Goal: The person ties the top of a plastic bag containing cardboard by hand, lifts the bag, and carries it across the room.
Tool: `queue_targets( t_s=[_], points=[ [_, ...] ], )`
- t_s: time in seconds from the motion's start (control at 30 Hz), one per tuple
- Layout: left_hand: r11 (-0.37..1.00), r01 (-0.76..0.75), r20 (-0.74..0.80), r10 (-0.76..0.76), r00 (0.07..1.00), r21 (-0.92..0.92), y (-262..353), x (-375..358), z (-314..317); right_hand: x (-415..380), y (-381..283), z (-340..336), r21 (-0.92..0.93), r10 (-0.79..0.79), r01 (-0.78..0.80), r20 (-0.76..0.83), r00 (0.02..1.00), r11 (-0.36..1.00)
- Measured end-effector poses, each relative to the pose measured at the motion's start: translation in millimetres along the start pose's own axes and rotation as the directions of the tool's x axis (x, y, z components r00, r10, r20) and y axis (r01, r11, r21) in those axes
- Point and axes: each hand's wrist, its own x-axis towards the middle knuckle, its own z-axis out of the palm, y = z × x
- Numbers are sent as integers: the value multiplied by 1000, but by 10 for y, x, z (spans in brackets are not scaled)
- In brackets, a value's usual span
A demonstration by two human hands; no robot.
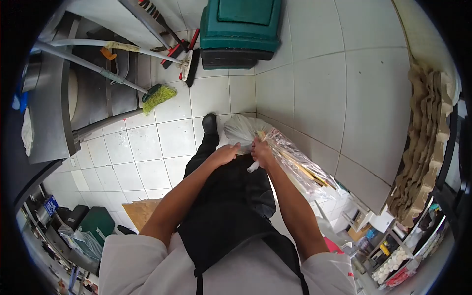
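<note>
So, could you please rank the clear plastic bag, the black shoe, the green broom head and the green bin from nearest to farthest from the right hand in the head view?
1. Clear plastic bag: gripped by the right hand.
2. Black shoe: on the floor tiles, just up-left.
3. Green broom head: farther left, by the metal counter.
4. Green bin: at the top, against the wall.

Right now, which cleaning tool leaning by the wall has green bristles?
The broom with the grey handle; the others end in a white head or a black-and-red head.
</note>
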Motion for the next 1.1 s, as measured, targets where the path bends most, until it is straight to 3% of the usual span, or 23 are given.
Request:
queue_targets(
  t_s=[0.07, 0.1, 0.17, 0.2, 0.27, 0.33, 0.4, 0.43, 0.47, 0.5, 0.53, 0.57, 0.6, 0.67, 0.7, 0.8, 0.9, 0.93, 0.97, 1.0, 1.03, 1.07, 1.1],
  points=[
    [882, 317, 120, -293, 949, -349, -83, 56, 38, 55, 63, -57, -103, 63, -65, -27, 998, 993],
    [801, 231, 248, -107, 963, -552, -254, 118, 115, 38, 194, -94, -27, -65, 65, 31, 997, 997],
    [650, 317, 371, -57, 927, -690, -80, 187, 387, -228, 272, -228, 28, 17, -18, 29, 999, 999],
    [547, 339, 364, -66, 929, -765, 84, 148, 533, -306, 261, -255, 101, 101, -102, 15, 995, 990],
    [505, 279, 288, -62, 956, -817, 285, 221, 747, -267, 110, -221, 45, 76, -76, 3, 997, 996],
    [337, 247, 192, -186, 963, -909, 269, 534, 780, -114, 171, -311, -17, 39, -39, -13, 999, 999],
    [233, 209, 199, -65, 978, -950, 156, 782, 659, 406, 475, -470, -610, -218, 165, -13, 976, 775],
    [383, 223, 206, -83, 975, -896, 253, 726, 527, 388, 428, -481, -618, -217, 167, -6, 976, 768],
    [527, 233, 209, -106, 972, -817, 334, 696, 404, 324, 327, -450, -819, -468, 370, 143, 872, 438],
    [524, 315, 266, -170, 949, -791, 423, 651, 318, 245, 239, -427, -885, -617, 464, 352, 704, 24],
    [523, 314, 263, -171, 949, -792, 485, 630, 288, 205, 175, -435, -809, -639, 433, 583, 503, -397],
    [598, 336, 287, -180, 941, -728, 563, 619, 255, 184, 50, -449, -780, -523, 571, 609, 596, -256],
    [667, 355, 309, -192, 932, -655, 637, 599, 225, 188, 31, -434, -777, -525, 574, 612, 591, -259],
    [759, 340, 284, -211, 935, -555, 737, 576, 185, 194, 46, -372, -835, -498, 453, 262, 827, 313],
    [834, 327, 264, -227, 937, -444, 781, 564, 166, 178, 45, -388, -832, -496, 460, 272, 825, 309],
    [812, 296, 164, -247, 955, -503, 819, 589, 215, -117, -140, -299, -847, -433, 359, 174, 884, 392],
    [859, 130, 85, -101, 991, -495, 833, 682, 252, -157, -71, -335, -860, -477, 353, 152, 866, 367],
    [860, 135, 87, -106, 991, -492, 831, 696, 258, -257, -95, -284, -791, -606, 446, 122, 786, 418],
    [899, 69, 46, -54, 997, -433, 832, 709, 261, -328, -96, -241, -714, -720, 540, 72, 690, 446],
    [930, 1, 9, 2, 1000, -369, 837, 723, 263, -359, -59, -217, -711, -720, 538, 66, 691, 452],
    [932, 4, 12, 0, 1000, -363, 885, 699, 248, -387, -18, -198, -585, -673, 545, -1, 740, 600],
    [980, 2, -26, -7, 1000, -201, 934, 675, 225, -411, 9, -188, -435, -614, 535, -54, 787, 724],
    [999, 5, -65, -7, 998, -33, 981, 653, 192, -431, 15, -205, -430, -615, 537, -56, 786, 726]
  ],
)
